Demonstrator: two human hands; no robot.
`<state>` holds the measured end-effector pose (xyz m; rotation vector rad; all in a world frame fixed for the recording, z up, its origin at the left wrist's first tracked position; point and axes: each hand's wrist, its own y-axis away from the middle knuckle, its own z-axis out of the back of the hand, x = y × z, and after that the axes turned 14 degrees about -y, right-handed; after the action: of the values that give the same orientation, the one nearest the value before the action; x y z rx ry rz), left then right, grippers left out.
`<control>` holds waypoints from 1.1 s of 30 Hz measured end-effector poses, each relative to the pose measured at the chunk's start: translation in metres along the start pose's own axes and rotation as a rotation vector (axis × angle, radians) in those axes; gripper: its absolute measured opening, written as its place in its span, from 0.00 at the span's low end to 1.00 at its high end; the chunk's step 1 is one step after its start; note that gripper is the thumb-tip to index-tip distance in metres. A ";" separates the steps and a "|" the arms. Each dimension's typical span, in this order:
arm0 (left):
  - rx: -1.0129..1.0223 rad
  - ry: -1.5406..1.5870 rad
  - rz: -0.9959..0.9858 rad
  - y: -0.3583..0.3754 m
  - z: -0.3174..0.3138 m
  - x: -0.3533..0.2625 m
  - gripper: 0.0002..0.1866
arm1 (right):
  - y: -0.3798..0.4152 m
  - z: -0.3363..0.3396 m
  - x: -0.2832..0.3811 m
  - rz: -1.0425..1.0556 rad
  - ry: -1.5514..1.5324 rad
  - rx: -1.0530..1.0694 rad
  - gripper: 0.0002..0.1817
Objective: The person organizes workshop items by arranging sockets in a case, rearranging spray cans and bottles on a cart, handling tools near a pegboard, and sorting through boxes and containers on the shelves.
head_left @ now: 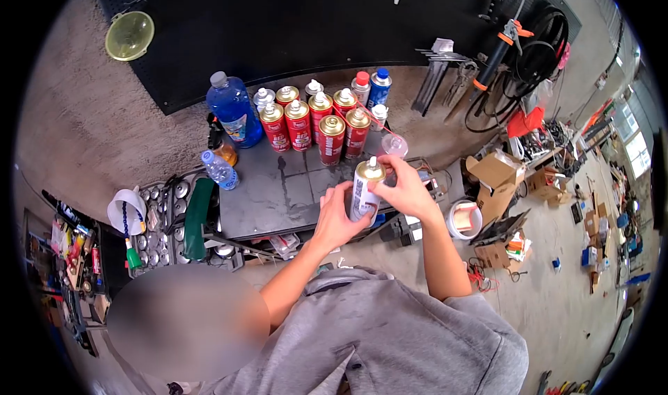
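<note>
In front of my chest, over the table's near edge, my left hand (339, 216) grips the lower part of a white spray can (363, 195) with dark lettering. My right hand (405, 188) holds the same can near its gold top and white nozzle. The can stands nearly upright between both hands. Behind it on the dark table (264, 207) is a group of several red cans (298, 132) with gold tops. One red can (331, 144) at the front of the group has no white nozzle showing.
A blue liquid jug (238, 117) and a small water bottle (221, 172) stand at the table's left. A clear round lid (394, 145) lies beyond my right hand. A white bucket (464, 220) and open cardboard box (495, 171) are at the right.
</note>
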<state>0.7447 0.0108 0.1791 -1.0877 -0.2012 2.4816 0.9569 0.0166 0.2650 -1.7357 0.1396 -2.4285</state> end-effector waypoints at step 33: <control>-0.504 -0.268 0.515 -0.093 0.106 0.171 0.44 | 0.040 -0.074 -0.014 0.055 0.044 0.206 0.27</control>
<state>0.5940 0.1724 0.1644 -1.0891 -0.7436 3.1468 0.8942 -0.0213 0.2212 -1.5708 -0.0552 -2.3489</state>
